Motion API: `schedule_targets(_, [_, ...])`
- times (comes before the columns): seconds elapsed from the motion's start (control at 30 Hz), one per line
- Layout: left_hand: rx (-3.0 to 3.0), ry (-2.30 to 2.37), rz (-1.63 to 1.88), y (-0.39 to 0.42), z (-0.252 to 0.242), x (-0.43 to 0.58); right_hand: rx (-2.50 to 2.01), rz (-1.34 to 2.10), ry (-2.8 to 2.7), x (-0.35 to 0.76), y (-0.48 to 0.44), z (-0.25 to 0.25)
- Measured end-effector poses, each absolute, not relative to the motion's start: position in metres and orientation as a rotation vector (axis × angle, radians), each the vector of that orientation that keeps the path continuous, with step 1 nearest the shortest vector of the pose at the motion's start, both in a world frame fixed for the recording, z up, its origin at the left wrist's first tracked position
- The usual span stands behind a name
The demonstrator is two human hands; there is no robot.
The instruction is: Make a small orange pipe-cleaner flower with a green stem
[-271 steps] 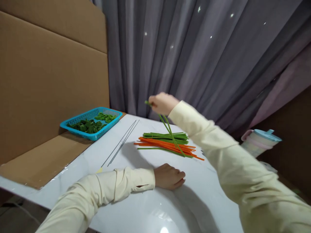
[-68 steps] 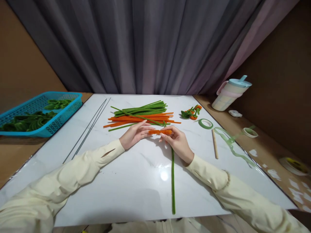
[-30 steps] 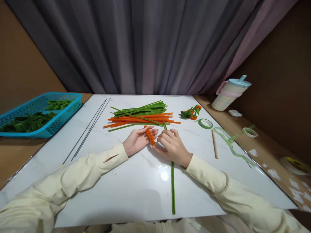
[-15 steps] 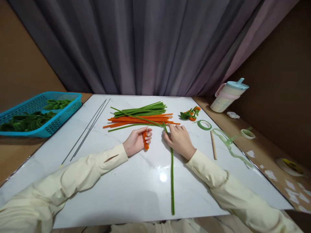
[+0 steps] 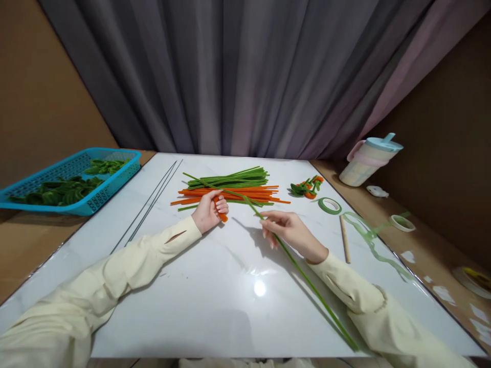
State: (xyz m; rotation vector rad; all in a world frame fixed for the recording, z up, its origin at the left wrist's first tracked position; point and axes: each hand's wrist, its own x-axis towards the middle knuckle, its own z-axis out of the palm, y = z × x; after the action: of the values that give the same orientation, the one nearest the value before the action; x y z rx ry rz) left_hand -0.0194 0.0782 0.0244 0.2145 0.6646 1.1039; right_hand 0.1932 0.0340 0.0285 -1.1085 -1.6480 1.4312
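My left hand (image 5: 210,211) is closed around a short orange bundle (image 5: 223,217), apparently bent pipe cleaner; its lower end sticks out below my curled fingers. Behind this hand lie rows of orange pipe cleaners (image 5: 249,194) and green pipe cleaners (image 5: 233,178). My right hand (image 5: 293,232) pinches a long green pipe cleaner (image 5: 307,279) between thumb and fingers. One end points up toward the piles; the other slants down to the table's front right. Right of the piles rests a small cluster of green and orange pieces (image 5: 307,187).
A blue basket (image 5: 72,208) with green leaf shapes stands at the left. Thin dark wires (image 5: 153,200) lie beside it. On the right are a green tape roll (image 5: 329,206), a wooden stick (image 5: 345,239), loose green tape (image 5: 389,258) and a lidded tumbler (image 5: 364,164).
My right hand has lifted the green pipe cleaner and drawn it back, swinging its near end right. My left hand has shifted left toward the piles with the orange bundle. The view has shifted slightly.
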Motion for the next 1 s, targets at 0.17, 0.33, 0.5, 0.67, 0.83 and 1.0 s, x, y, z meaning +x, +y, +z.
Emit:
schedule_targets(0.17, [0.180,0.682,1.110,0.080,0.030,-0.022,-1.157,1.764,-1.625,0.178,0.015,0.023])
schedule_targets(0.33, [0.162,0.686,1.092,0.078,0.032,-0.020,-1.140,1.813,-1.609,0.174,0.013,0.018])
schedule_targets(0.5, [0.149,0.688,1.087,0.078,0.031,-0.020,-1.139,1.814,-1.601,0.174,0.015,0.015])
schedule_targets(0.67, [0.139,0.677,1.082,0.077,0.031,-0.017,-1.095,1.817,-1.620,0.172,0.015,0.014])
schedule_targets(0.83, [0.120,0.678,1.082,0.075,0.029,-0.012,-1.039,1.834,-1.600,0.170,0.014,0.014])
schedule_targets(1.0, [0.123,0.675,1.102,0.083,0.025,0.001,-1.045,1.786,-1.486,0.160,0.012,0.009])
